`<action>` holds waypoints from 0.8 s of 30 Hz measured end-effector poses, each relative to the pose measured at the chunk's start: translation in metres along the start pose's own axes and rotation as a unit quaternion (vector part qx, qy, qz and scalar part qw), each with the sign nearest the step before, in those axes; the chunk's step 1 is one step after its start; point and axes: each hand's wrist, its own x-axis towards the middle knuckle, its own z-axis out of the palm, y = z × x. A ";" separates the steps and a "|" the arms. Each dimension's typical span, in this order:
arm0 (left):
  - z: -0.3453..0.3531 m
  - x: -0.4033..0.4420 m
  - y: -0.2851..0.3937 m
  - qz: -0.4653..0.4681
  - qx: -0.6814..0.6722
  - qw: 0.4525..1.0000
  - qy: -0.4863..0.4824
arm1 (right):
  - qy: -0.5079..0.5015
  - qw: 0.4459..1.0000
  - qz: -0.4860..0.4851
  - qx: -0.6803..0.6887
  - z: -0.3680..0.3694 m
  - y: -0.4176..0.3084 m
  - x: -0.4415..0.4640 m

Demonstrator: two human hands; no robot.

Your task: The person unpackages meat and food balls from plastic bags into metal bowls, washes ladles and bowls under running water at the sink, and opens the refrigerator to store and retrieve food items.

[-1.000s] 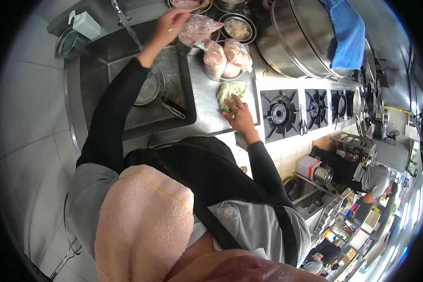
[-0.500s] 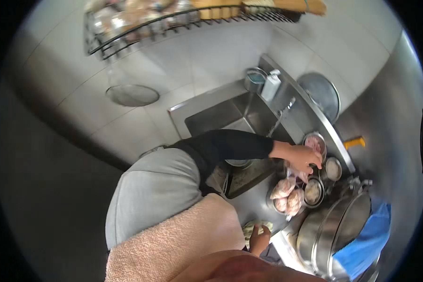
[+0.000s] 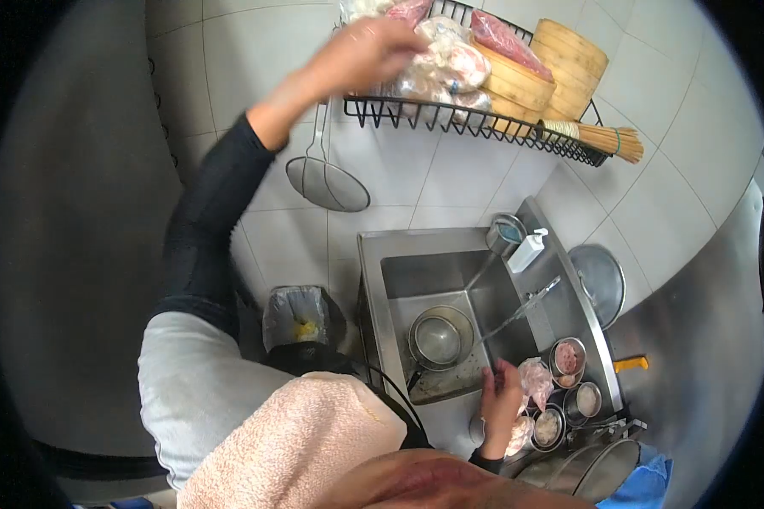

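bagged food [image 3: 456, 64] in far wire rack [image 3: 441, 111], just right of l hand [image 3: 372, 56]; fingers part-curled, can't tell if holding. r hand [image 3: 502, 402] nr right by sink [image 3: 371, 293], left of bagged meat [image 3: 536, 380], thumb & fingers apart.

Above the sink [image 3: 370, 293], a wire rack [image 3: 475, 123] carries bags [image 3: 450, 64], steamers [image 3: 573, 64] and a brush [image 3: 607, 140]. A pan [image 3: 466, 326] lies in the sink; a pot [image 3: 502, 236] and a bottle [image 3: 529, 250] stand on its ledge [image 3: 545, 270]. The counter [image 3: 450, 416] beside the sink bears bowls [image 3: 548, 430].
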 end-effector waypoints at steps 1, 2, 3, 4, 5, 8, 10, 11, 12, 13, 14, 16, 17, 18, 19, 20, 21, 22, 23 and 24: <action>-0.019 0.003 -0.017 -0.041 0.050 0.998 -0.011 | -0.003 0.999 -0.034 -0.016 -0.001 -0.012 0.014; -0.040 0.008 -0.038 -0.122 0.062 0.989 -0.060 | -0.003 0.998 -0.057 -0.021 -0.001 -0.023 0.027; -0.050 0.015 -0.065 -0.166 0.092 0.981 -0.035 | -0.003 0.996 -0.082 -0.025 0.000 -0.035 0.039; -0.062 0.021 -0.087 -0.199 0.111 0.972 -0.060 | -0.003 0.994 -0.105 -0.030 0.000 -0.048 0.050; -0.062 0.024 -0.114 -0.163 0.139 0.976 -0.034 | 0.004 0.993 -0.118 -0.014 0.001 -0.065 0.059; -0.035 0.021 -0.139 -0.123 0.175 0.972 -0.101 | 0.016 0.986 -0.164 -0.034 0.018 -0.085 0.073; -0.027 0.036 -0.137 -0.172 0.176 0.959 -0.144 | 0.007 0.987 -0.162 -0.013 0.032 -0.091 0.074; -0.027 0.042 -0.141 -0.186 0.173 0.957 -0.142 | 0.003 0.987 -0.158 -0.003 0.036 -0.092 0.073; -0.026 0.040 -0.143 -0.186 0.171 0.958 -0.135 | 0.008 0.988 -0.152 -0.003 0.039 -0.091 0.071; -0.025 0.039 -0.149 -0.186 0.169 0.959 -0.132 | 0.012 0.990 -0.143 -0.003 0.041 -0.088 0.067; -0.024 0.038 -0.154 -0.181 0.168 0.960 -0.134 | 0.017 0.992 -0.129 -0.004 0.040 -0.086 0.060; -0.007 0.037 -0.163 -0.160 0.157 0.964 -0.146 | 0.033 0.995 -0.089 0.012 0.037 -0.072 0.049; 0.008 0.038 -0.167 -0.147 0.146 0.966 -0.157 | 0.054 0.996 -0.072 0.009 0.037 -0.054 0.040; 0.025 0.042 -0.173 -0.130 0.139 0.967 -0.168 | 0.060 0.997 -0.042 -0.028 0.033 -0.042 0.029; 0.041 0.046 -0.173 -0.113 0.131 0.969 -0.179 | 0.050 0.998 0.029 -0.014 0.026 -0.034 0.021; 0.055 0.056 -0.175 -0.096 0.131 0.969 -0.185 | 0.062 0.996 0.064 0.008 0.015 -0.028 0.008; 0.073 0.070 -0.177 -0.077 0.128 0.970 -0.191 | 0.053 0.994 0.100 0.005 0.000 -0.025 -0.003; 0.093 0.085 -0.169 -0.059 0.125 0.972 -0.192 | 0.059 0.986 0.155 -0.015 -0.009 -0.013 -0.018; 0.106 0.096 -0.154 -0.038 0.120 0.974 -0.188 | 0.098 0.981 0.168 -0.028 -0.014 -0.001 -0.039; 0.101 0.106 -0.139 -0.022 0.121 0.978 -0.170 | 0.135 0.978 0.154 -0.043 -0.022 0.012 -0.049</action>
